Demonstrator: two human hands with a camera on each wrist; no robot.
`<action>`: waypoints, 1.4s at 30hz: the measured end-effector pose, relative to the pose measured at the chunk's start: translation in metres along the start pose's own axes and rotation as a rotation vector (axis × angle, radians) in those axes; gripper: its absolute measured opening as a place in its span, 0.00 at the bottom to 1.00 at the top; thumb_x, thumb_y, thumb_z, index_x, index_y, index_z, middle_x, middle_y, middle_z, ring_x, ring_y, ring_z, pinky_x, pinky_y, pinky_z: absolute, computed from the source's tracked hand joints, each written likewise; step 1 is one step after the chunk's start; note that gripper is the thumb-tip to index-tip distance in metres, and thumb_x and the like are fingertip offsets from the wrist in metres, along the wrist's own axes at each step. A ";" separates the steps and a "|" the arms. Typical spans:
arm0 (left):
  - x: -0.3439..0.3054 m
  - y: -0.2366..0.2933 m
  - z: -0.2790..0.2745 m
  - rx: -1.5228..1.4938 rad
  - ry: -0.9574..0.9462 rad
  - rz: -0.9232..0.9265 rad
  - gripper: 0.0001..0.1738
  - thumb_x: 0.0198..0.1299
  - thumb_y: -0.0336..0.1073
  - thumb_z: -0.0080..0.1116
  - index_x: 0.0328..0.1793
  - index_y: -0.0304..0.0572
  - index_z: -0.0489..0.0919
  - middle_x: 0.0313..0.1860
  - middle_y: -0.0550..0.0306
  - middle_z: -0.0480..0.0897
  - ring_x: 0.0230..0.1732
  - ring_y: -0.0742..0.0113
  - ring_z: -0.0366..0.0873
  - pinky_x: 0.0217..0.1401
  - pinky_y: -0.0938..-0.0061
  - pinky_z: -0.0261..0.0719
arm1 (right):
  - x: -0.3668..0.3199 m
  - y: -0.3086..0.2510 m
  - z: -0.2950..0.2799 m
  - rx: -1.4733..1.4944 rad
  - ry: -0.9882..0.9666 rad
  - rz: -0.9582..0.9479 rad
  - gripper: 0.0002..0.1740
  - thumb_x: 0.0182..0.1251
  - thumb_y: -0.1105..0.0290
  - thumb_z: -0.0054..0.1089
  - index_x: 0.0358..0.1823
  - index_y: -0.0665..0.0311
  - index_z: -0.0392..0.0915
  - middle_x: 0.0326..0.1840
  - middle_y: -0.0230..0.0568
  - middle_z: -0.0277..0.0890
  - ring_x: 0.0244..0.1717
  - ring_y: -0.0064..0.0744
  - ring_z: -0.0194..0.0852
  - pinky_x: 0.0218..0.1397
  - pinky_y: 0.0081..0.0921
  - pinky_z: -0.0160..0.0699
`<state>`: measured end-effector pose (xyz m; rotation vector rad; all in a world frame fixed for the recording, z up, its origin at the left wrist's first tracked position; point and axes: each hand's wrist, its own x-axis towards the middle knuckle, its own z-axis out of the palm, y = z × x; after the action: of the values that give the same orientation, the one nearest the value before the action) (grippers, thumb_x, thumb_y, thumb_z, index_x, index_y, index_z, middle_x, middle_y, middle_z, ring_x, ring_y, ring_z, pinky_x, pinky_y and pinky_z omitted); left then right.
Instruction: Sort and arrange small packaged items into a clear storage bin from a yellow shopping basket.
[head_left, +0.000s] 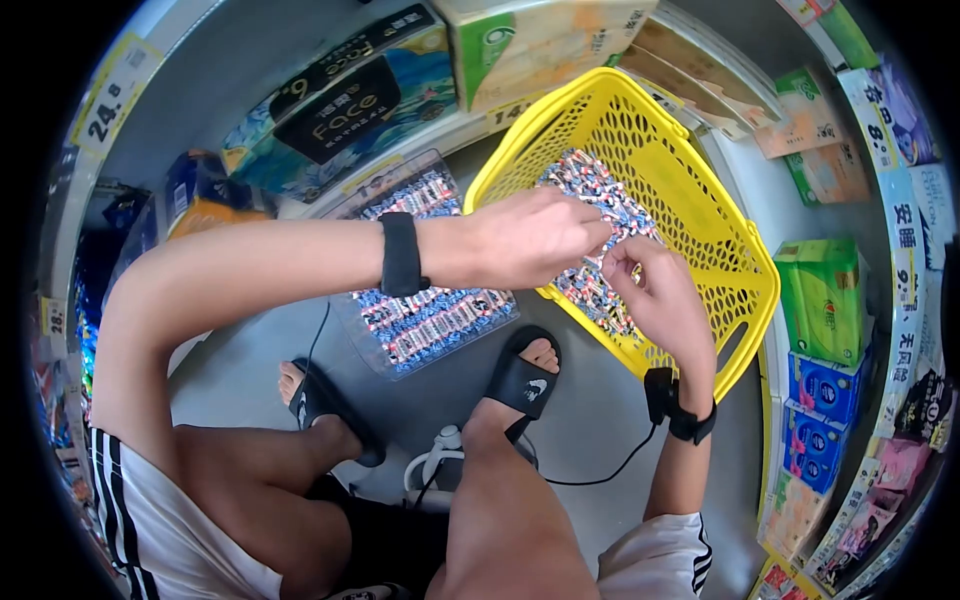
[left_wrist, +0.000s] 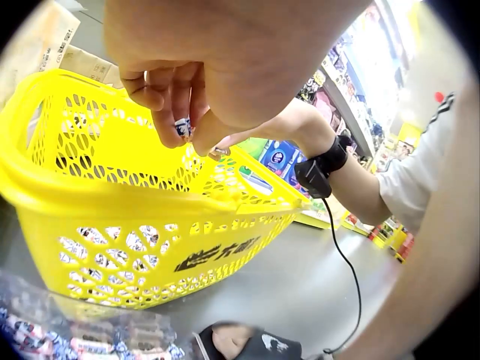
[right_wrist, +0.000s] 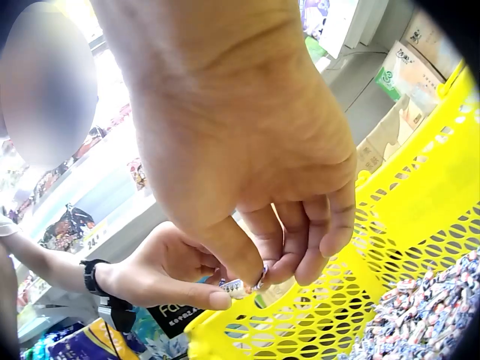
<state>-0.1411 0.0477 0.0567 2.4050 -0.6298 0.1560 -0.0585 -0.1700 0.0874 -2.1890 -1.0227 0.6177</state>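
Note:
Above the yellow basket [head_left: 690,185], my left hand [head_left: 540,235] and right hand [head_left: 660,300] meet fingertip to fingertip. Between them is a small wrapped candy [right_wrist: 237,288] with a white, printed wrapper. The left thumb and fingers pinch one side of it, while the right thumb and forefinger pinch the twisted end. In the left wrist view, a blue-and-white candy [left_wrist: 182,127] shows among the left fingers. Loose wrapped candies [head_left: 610,205] cover the basket's bottom beneath both hands.
A clear plastic tray [head_left: 372,362] with rows of candies [head_left: 430,330] lies on the floor, left of the basket and partly under the left forearm. Shelves with tissue packs [head_left: 820,300] stand at the right, larger tissue packs [head_left: 350,110] behind. Sandalled feet [head_left: 525,375] flank the tray's near side.

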 end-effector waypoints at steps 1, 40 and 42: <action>-0.009 0.001 -0.004 0.003 0.002 0.016 0.12 0.63 0.32 0.71 0.48 0.36 0.80 0.43 0.46 0.82 0.51 0.43 0.84 0.55 0.52 0.82 | -0.003 -0.005 0.004 0.006 0.011 -0.040 0.04 0.68 0.78 0.65 0.41 0.73 0.82 0.37 0.50 0.82 0.39 0.45 0.84 0.47 0.38 0.81; -0.282 -0.023 0.027 0.301 -0.489 -0.150 0.22 0.65 0.40 0.65 0.60 0.33 0.84 0.57 0.51 0.79 0.61 0.57 0.77 0.60 0.62 0.76 | 0.008 -0.041 0.316 0.164 -0.020 -0.076 0.05 0.64 0.78 0.70 0.38 0.70 0.82 0.35 0.52 0.85 0.39 0.56 0.87 0.43 0.48 0.85; -0.286 -0.020 0.029 0.200 -0.470 -0.206 0.25 0.72 0.49 0.62 0.60 0.31 0.84 0.57 0.50 0.79 0.60 0.56 0.77 0.61 0.60 0.75 | 0.007 -0.042 0.322 0.139 -0.021 -0.082 0.05 0.63 0.78 0.71 0.37 0.69 0.81 0.36 0.52 0.84 0.39 0.57 0.86 0.43 0.49 0.85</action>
<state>-0.3837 0.1579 -0.0525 2.7026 -0.5862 -0.4671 -0.2809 -0.0321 -0.1051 -2.0144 -1.0433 0.6558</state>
